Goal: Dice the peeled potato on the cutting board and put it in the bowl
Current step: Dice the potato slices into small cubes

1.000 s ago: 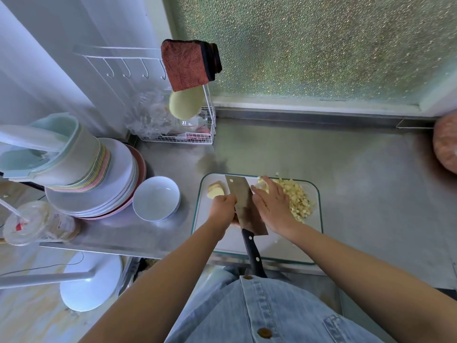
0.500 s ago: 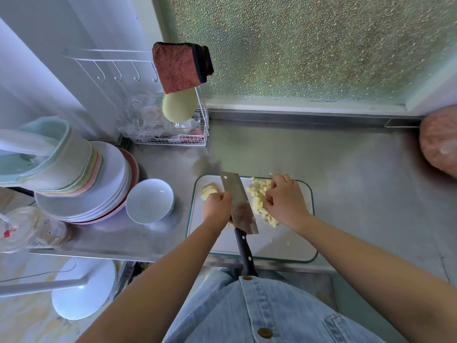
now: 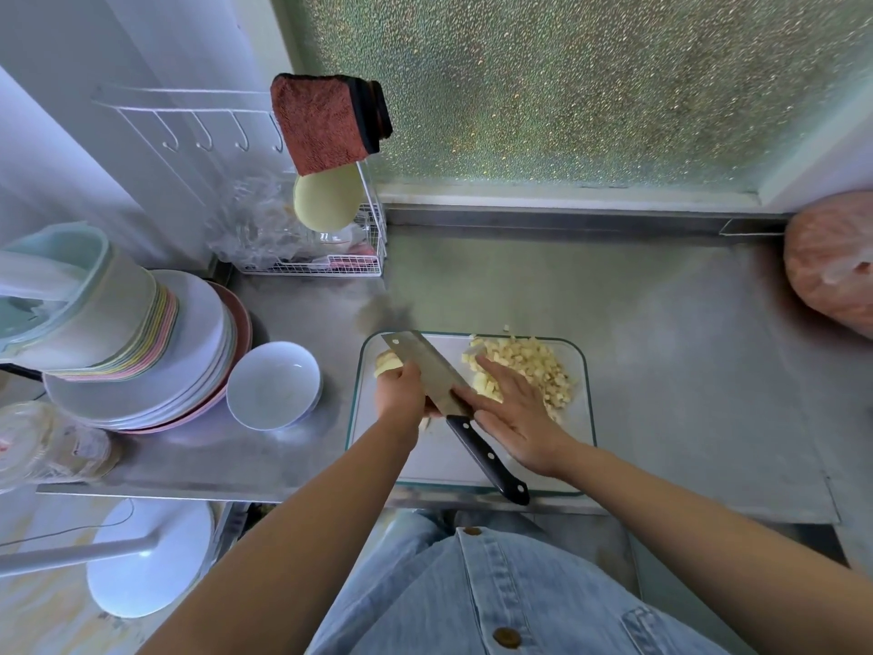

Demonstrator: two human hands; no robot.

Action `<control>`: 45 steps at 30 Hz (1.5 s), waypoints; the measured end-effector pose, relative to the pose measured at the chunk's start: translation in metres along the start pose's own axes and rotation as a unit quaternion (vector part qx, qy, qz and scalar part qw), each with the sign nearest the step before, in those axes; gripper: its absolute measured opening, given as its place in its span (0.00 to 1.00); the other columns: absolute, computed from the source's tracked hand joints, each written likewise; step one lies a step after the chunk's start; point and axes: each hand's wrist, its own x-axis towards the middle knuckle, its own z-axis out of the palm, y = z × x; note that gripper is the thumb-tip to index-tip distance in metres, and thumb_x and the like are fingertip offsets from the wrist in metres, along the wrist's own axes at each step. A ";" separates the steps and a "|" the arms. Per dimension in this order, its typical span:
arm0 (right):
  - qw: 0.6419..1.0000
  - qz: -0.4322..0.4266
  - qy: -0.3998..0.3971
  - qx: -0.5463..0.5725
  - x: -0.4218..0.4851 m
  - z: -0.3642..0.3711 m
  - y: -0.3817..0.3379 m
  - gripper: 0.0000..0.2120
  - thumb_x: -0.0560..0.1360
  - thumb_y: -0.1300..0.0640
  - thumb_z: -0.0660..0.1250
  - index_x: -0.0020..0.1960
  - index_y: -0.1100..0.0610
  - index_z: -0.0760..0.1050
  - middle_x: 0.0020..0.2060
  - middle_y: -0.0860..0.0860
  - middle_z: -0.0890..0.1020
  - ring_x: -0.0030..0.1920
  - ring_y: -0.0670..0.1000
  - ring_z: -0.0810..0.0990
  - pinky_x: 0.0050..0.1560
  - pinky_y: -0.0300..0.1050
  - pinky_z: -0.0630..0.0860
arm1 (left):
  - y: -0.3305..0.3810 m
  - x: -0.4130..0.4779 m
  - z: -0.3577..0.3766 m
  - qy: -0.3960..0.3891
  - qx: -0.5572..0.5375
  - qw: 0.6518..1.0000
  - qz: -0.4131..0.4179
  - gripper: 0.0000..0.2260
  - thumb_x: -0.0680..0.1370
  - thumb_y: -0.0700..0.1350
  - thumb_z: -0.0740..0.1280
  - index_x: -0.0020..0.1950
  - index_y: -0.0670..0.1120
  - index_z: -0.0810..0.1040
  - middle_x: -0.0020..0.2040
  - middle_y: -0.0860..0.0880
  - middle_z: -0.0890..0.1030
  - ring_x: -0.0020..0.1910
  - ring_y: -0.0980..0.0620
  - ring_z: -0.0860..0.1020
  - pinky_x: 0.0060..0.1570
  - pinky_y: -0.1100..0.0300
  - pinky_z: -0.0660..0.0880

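Through the head camera I see the right hand (image 3: 515, 418) flat, fingers straight, against the diced potato (image 3: 534, 366) on the cutting board (image 3: 439, 456). The left hand (image 3: 400, 394) curls against the cleaver (image 3: 427, 366) blade, but I cannot tell what it grasps. The bowl (image 3: 274, 385) stands just left of the board.

The diced potato (image 3: 529, 371) is pale yellow on a clear cutting board (image 3: 425, 460) with a greenish rim. The bowl (image 3: 274, 385) is plain white. The knife (image 3: 434, 375) has a dull silver blade and a black handle. The bench (image 3: 661, 347) is brushed grey steel. At upper centre, a rust-red cloth (image 3: 321, 120) has a black edge. The window (image 3: 567, 87) is pebbled, glittering green. The shirt (image 3: 496, 598) is light blue denim with brown buttons.
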 end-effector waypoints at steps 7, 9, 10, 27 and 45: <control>0.995 0.089 0.022 0.048 0.005 -0.004 0.001 0.30 0.73 0.30 0.37 0.72 0.33 0.57 0.77 0.44 0.45 0.76 0.52 0.41 0.74 0.57 0.41 | 0.005 -0.010 0.002 -0.002 -0.008 1.000 -0.003 0.13 0.81 0.44 0.57 0.49 0.38 0.77 0.39 0.43 0.82 0.32 0.44 0.82 0.46 0.43 0.81; 0.996 0.065 0.003 0.052 0.011 -0.006 -0.007 0.27 0.73 0.30 0.38 0.71 0.28 0.53 0.76 0.41 0.43 0.76 0.49 0.40 0.72 0.57 0.40 | 0.005 -0.010 0.004 -0.008 -0.001 1.000 0.001 0.14 0.80 0.46 0.58 0.52 0.38 0.79 0.42 0.42 0.83 0.36 0.42 0.83 0.47 0.42 0.81; 0.997 0.063 -0.003 0.048 0.014 -0.006 -0.010 0.25 0.74 0.31 0.39 0.71 0.28 0.54 0.76 0.41 0.43 0.76 0.49 0.40 0.72 0.57 0.40 | 0.005 -0.011 0.005 -0.011 0.004 1.000 0.002 0.14 0.80 0.46 0.58 0.52 0.39 0.79 0.43 0.42 0.84 0.37 0.41 0.83 0.47 0.41 0.81; 0.995 0.080 0.049 0.025 0.017 -0.017 -0.017 0.27 0.76 0.34 0.47 0.72 0.41 0.65 0.77 0.47 0.44 0.75 0.52 0.45 0.73 0.57 0.47 | 0.007 -0.007 0.013 0.010 0.011 1.000 0.006 0.15 0.80 0.47 0.58 0.51 0.38 0.78 0.43 0.41 0.83 0.36 0.40 0.84 0.45 0.39 0.81; 0.992 0.124 -0.005 -0.029 0.024 -0.006 -0.042 0.21 0.76 0.55 0.59 0.68 0.49 0.65 0.41 0.50 0.79 0.38 0.51 0.76 0.35 0.42 0.70 | -0.001 0.000 0.008 -0.009 -0.056 0.998 0.014 0.12 0.81 0.42 0.56 0.51 0.39 0.77 0.40 0.42 0.85 0.34 0.41 0.83 0.49 0.44 0.80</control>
